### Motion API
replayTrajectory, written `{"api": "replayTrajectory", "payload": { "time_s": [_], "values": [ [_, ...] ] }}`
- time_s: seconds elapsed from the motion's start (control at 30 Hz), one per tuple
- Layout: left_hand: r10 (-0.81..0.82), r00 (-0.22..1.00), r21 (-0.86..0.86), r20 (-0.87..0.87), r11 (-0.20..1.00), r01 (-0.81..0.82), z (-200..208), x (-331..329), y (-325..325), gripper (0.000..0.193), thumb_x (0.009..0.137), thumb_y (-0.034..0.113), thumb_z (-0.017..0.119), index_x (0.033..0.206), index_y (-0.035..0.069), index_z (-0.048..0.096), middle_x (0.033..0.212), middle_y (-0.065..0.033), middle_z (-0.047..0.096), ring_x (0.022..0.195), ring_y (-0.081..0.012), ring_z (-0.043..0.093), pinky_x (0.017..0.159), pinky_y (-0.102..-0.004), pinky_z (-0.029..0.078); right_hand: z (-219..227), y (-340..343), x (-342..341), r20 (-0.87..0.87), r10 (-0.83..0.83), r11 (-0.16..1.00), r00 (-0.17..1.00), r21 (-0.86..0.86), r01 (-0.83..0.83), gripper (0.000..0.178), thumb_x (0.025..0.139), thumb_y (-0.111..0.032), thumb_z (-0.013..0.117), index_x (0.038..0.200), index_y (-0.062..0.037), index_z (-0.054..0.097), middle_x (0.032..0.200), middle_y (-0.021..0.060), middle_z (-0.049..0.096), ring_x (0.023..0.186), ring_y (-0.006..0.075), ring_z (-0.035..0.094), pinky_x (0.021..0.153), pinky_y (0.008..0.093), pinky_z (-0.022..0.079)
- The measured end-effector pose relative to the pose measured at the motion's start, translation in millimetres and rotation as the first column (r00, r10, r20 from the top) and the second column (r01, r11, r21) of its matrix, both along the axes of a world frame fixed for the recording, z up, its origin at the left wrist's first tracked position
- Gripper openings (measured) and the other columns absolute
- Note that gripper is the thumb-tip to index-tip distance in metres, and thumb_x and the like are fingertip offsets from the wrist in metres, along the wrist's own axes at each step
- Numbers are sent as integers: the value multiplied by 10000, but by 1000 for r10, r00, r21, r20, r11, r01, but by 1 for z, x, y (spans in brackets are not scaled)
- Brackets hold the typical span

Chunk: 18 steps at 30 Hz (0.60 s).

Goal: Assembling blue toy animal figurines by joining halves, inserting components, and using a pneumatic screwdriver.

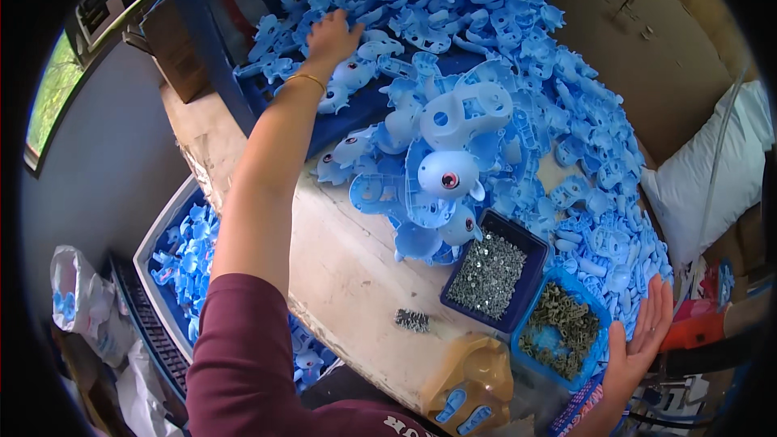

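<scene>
My left hand (333, 39) reaches far forward over light-blue plastic toy shell parts (425, 28) heaped in a dark blue crate. Its fingers are apart and touch or hover just above the pieces; nothing shows gripped in them. Just nearer lies a blue toy head (352, 73) with a printed eye. My right hand (635, 348) is open at the right, fingers stretched, beside a bright blue tub (600, 338) of small brownish metal parts. A dark box (447, 294) full of small silvery screws stands left of that tub. More toy heads (449, 176) sit on stacked shells mid-table.
A yellowish moulded fixture (477, 364) holding two blue pieces lies at the table's near edge (356, 356). A small clump of screws (413, 320) rests on the tabletop. Below left stands a white-rimmed bin (146, 252) of blue parts. A white sack (712, 170) leans at right.
</scene>
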<state>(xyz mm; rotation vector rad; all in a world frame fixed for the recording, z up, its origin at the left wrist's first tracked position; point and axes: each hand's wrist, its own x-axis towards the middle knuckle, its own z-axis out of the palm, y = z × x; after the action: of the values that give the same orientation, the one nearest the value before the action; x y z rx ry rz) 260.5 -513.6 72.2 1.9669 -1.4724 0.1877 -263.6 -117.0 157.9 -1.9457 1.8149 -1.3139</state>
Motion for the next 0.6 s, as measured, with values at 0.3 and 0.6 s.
{"api": "replayTrajectory", "payload": {
  "time_s": [0.3, 0.6],
  "values": [
    [205, 969, 130, 138, 966, -222, 1, 92, -66, 707, 965, 418, 589, 1593, 334, 277, 1545, -176, 447, 1396, -422, 453, 1089, -542, 428, -4, -14, -20, -140, -73, 996, 987, 37, 79, 809, 868, -83, 603, 1584, -30, 230, 1614, 207, 332, 1523, 329, 284, 1256, 474, 163],
    [70, 850, 291, 522, 922, -255, -4, 114, -90, 595, 937, 109, 569, 1508, 212, 437, 1339, -173, 637, 1215, -359, 628, 978, -507, 519, -5, -22, -18, -186, -114, 988, 976, 84, 132, 822, 871, -124, 636, 1586, -37, 240, 1611, 218, 330, 1531, 334, 258, 1261, 474, 118]
  ]
}}
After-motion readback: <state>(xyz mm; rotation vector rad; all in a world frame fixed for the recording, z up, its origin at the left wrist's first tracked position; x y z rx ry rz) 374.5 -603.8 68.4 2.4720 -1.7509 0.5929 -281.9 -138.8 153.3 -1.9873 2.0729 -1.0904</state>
